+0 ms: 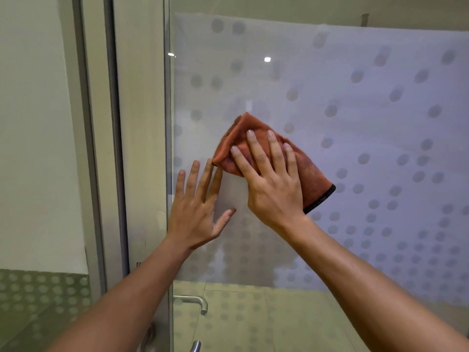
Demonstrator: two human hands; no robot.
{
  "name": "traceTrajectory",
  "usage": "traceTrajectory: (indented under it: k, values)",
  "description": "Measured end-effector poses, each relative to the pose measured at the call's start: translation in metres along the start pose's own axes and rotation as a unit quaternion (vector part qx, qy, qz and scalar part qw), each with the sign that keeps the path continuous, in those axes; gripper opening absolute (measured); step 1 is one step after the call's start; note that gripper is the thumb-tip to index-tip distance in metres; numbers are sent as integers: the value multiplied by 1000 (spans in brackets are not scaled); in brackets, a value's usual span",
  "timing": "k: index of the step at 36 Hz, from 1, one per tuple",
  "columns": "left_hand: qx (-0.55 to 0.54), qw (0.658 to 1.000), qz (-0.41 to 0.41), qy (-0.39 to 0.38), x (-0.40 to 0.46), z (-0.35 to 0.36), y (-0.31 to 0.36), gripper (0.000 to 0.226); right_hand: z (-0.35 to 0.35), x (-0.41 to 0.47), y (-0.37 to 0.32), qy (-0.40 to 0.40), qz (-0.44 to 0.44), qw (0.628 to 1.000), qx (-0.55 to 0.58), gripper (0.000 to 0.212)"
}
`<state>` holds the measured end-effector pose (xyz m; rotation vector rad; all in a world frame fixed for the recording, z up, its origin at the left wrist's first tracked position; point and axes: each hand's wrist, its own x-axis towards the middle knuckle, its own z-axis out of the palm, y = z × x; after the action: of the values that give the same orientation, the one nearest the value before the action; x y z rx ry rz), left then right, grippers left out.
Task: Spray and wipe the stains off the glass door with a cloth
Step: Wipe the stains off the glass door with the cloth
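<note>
One orange cloth (276, 158) is being pressed flat against the dotted frosted glass door (355, 138) by the right hand (274, 189), fingers spread. The left hand (195, 209) is being held open beside it, gripping nothing. Two metal handles (195, 302) are being shown below. No legible writing is being shown.

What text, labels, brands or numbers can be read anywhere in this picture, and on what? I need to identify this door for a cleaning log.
No readable text anywhere.
Small dark mark on the door frame: too small and partly hidden by the left arm to read, and it may not be text.
Glass door: only a frosted dot pattern, no words.
Cloth under the right hand: no visible label.
Door handle: no marking visible.
</note>
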<state>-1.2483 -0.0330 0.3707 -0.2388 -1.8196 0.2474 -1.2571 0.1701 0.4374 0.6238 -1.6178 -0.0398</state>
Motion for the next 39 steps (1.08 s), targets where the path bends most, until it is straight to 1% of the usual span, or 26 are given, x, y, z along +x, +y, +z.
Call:
traceTrajectory:
  k: [4,9,15,22,25,28,31,34,39]
  values:
    - [-16,1000,2,5,2,-1,0,89,4,-27,-16,-14,5,1000,18,66]
    - [-31,999,9,16,-4,1,-1,87,6,-46,-23,-14,7,1000,25,69]
    - [-25,1000,0,-3,-20,1,0,87,6,-61,-25,-26,-4,999,39,71]
    - [-29,999,5,-35,-46,3,-3,76,6,-90,-32,-47,-17,998,40,75]
    - [-25,999,14,-33,-51,4,-3,72,8,-106,-38,-50,-18,998,41,77]
    - [-24,999,14,-23,-50,4,-2,73,11,-124,-39,-61,-25,997,34,79]
    - [-20,1000,13,-12,-50,5,-2,78,13,-131,-34,-51,-34,998,34,80]
    - [-23,1000,15,-12,-50,4,-2,75,13,-129,-26,-39,-36,998,37,83]
    - [-22,999,10,-24,-49,4,-2,76,11,-128,-11,-19,-15,999,33,73]
